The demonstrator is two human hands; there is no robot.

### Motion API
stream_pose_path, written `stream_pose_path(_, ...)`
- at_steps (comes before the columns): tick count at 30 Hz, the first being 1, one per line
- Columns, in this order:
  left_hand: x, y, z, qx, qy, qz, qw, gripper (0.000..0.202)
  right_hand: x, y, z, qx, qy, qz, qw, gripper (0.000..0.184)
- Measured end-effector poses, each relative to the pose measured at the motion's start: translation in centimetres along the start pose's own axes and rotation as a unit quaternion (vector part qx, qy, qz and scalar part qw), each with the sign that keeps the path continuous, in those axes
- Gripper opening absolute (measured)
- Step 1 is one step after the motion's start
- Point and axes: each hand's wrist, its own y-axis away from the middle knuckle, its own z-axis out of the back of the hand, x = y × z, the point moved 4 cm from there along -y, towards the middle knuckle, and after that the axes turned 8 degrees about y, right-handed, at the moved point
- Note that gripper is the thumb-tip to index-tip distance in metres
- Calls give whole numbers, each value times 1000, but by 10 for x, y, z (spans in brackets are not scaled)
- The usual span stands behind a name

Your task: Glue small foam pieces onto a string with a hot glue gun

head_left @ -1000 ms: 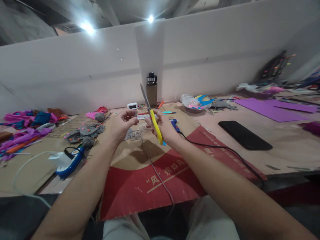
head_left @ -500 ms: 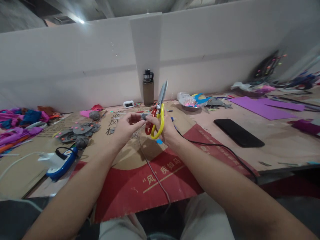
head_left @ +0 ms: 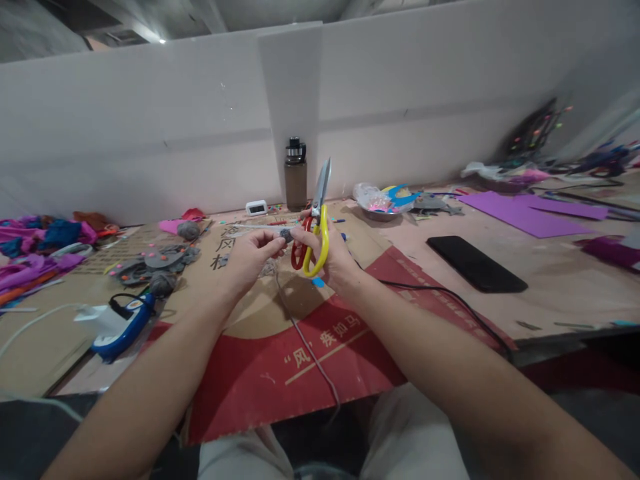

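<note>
Between my two hands is a small dark grey fuzzy piece (head_left: 287, 235), pinched by the thumb and fingers of my left hand (head_left: 253, 253). My right hand (head_left: 334, 253) carries scissors (head_left: 323, 230) with one red and one yellow handle, blades together and pointing up. Its thumb and fingertips also touch the right side of the grey piece. Below the hands, a thin grey strand (head_left: 305, 340) runs over the red and tan cardboard (head_left: 240, 393) to its front edge. Loose grey fluff (head_left: 269, 268) lies beneath the left fingers.
A bottle (head_left: 295, 177) and a small white digital display (head_left: 257, 208) stand by the white partition. Left are grey cut pieces (head_left: 155, 262), a blue power strip (head_left: 125, 333) and colourful scraps (head_left: 45, 247). Right are a bowl (head_left: 385, 215), purple sheets (head_left: 530, 217), a black phone (head_left: 475, 263) and a black cable (head_left: 440, 292).
My left hand's fingers have closed in tighter around the grey piece, and the left thumb has shifted. The scissors are tilted slightly differently, still in my right hand.
</note>
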Motion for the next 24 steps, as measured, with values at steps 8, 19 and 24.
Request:
stream_pose_path(8, 5, -7, 10, -13, 32, 10, 999, 17, 6, -11, 16, -67, -33, 38, 996, 53)
stream_pose_path(19, 2, -4, 7, 63, -8, 56, 996, 20, 6, -7, 4, 1, 52, 11, 999, 48)
stream_pose_path(24, 0, -2, 5, 76, -4, 73, 994, 18, -1, 0, -3, 66, 101, -8, 993, 56)
